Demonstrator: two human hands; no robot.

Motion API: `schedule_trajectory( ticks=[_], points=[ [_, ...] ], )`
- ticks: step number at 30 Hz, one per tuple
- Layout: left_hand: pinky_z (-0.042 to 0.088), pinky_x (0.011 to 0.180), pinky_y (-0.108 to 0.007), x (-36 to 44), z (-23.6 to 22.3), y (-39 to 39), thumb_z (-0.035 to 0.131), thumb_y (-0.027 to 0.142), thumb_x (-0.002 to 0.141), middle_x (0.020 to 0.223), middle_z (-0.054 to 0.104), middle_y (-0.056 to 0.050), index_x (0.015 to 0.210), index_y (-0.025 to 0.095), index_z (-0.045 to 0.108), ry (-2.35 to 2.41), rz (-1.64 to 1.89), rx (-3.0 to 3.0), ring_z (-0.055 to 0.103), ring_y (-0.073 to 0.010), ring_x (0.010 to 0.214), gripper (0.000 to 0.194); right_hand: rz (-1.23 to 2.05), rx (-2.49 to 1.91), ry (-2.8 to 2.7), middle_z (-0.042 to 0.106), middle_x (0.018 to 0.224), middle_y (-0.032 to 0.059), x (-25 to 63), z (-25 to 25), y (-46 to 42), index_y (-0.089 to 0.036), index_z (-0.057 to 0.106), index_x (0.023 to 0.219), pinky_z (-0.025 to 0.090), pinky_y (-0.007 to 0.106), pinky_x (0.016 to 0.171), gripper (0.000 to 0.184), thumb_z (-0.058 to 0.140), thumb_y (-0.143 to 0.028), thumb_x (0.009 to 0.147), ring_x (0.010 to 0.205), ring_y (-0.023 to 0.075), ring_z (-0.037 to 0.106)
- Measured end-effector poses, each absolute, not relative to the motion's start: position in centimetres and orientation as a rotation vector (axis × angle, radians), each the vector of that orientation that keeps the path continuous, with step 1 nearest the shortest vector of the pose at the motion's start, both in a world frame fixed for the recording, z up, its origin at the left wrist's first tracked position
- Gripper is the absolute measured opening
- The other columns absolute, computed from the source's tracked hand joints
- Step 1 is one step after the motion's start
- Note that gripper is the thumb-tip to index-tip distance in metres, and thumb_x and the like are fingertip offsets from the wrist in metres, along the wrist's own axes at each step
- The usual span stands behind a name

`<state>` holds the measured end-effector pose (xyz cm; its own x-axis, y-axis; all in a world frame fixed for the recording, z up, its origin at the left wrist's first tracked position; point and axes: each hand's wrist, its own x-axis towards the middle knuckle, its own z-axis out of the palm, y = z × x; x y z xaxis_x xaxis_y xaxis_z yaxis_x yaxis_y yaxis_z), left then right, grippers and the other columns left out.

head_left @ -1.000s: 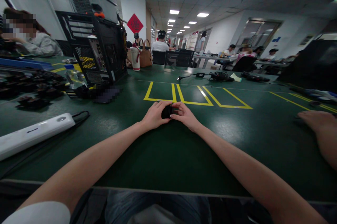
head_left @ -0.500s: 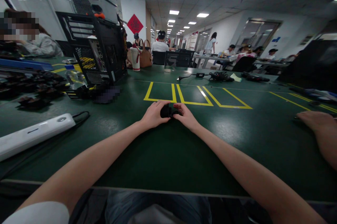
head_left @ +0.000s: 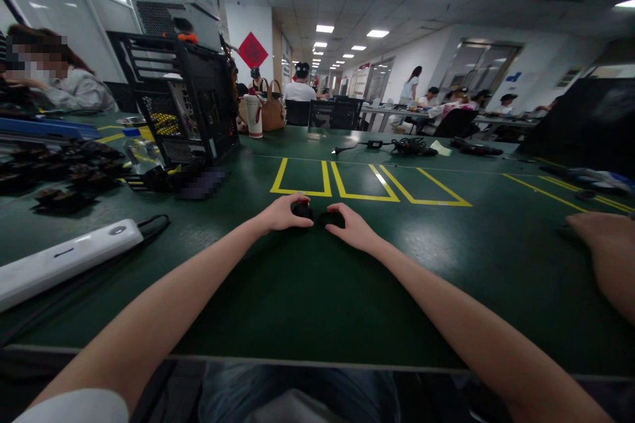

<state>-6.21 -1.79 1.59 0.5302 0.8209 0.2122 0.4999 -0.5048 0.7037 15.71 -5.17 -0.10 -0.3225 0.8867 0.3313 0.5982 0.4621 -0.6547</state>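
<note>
My left hand [head_left: 282, 214] is at the middle of the green table, its thumb and fingers curled round a small black object [head_left: 302, 211]. The exact kind of that object is hard to tell, since the fingers cover part of it. A short gap to the right, my right hand [head_left: 353, 226] is curved with thumb and fingertips round a small dark piece [head_left: 331, 218], which looks roundish and blends into the dark tabletop. Both hands are low over the table, just in front of the yellow tape outlines [head_left: 300, 193].
A white power strip [head_left: 69, 261] with a cable lies at left. Behind it are black parts [head_left: 74, 165], a bottle [head_left: 141, 148] and an open computer case [head_left: 198, 98]. Cables [head_left: 414, 146] lie at the back. Another person's hand [head_left: 592, 231] rests at right.
My hands have moved apart. The black object went left with my left hand, and the dark piece stays by my right fingers, which have spread slightly.
</note>
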Motion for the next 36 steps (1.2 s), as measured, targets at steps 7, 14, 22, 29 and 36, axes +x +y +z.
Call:
schedule_trajectory(
  ticks=[7,14,22,29,36],
  points=[
    [0.048,0.073,-0.041,-5.6,1.6,-2.3,0.067,0.038,0.059,0.111,0.054,-0.011,0.112,0.019,0.049,1.092,0.772,2.181,0.059,-0.0220,0.085,0.059,0.519,-1.228,-2.049,0.055,0.103,0.0069,15.4,0.1,-5.6,-0.019,0.050,0.103,0.038,0.043,0.088,0.037,0.060,-0.025,0.068,0.098,0.0215,0.052],
    [0.047,0.073,-0.036,-5.8,3.5,-7.4,0.066,0.036,0.058,0.107,0.056,-0.007,0.111,0.022,0.048,1.056,0.632,2.306,0.057,-0.0220,0.088,0.057,0.733,-1.134,-2.177,0.055,0.105,0.0063,15.9,2.0,-9.9,-0.024,0.048,0.109,0.042,0.042,0.083,0.046,0.062,-0.023,0.066,0.094,0.0219,0.054],
    [0.042,0.085,-0.037,-9.0,4.5,-19.5,0.064,0.020,0.057,0.115,0.052,0.000,0.119,0.034,0.039,1.070,0.566,2.620,0.049,-0.0225,0.099,0.068,0.826,-1.039,-2.180,0.051,0.113,0.0075,12.1,3.1,-22.3,-0.032,0.039,0.118,0.040,0.043,0.087,0.061,0.063,-0.018,0.065,0.103,0.0251,0.049],
    [0.044,0.082,-0.041,-12.2,2.8,-23.5,0.059,0.022,0.059,0.121,0.049,0.004,0.123,0.042,0.033,1.159,0.525,2.786,0.051,-0.0238,0.095,0.072,0.842,-0.851,-2.007,0.051,0.111,0.0040,7.7,-0.1,-24.1,-0.038,0.034,0.110,0.043,0.041,0.085,0.052,0.063,-0.030,0.067,0.101,0.0215,0.050],
    [0.046,0.081,-0.037,-14.5,2.2,-24.5,0.053,0.017,0.062,0.117,0.051,0.001,0.104,0.035,0.053,1.388,0.642,2.794,0.053,-0.0209,0.094,0.045,1.008,-0.911,-1.922,0.050,0.105,0.0035,3.6,0.5,-23.4,-0.024,0.039,0.110,0.045,0.033,0.084,0.051,0.065,-0.023,0.066,0.096,0.0169,0.052]
  ],
)
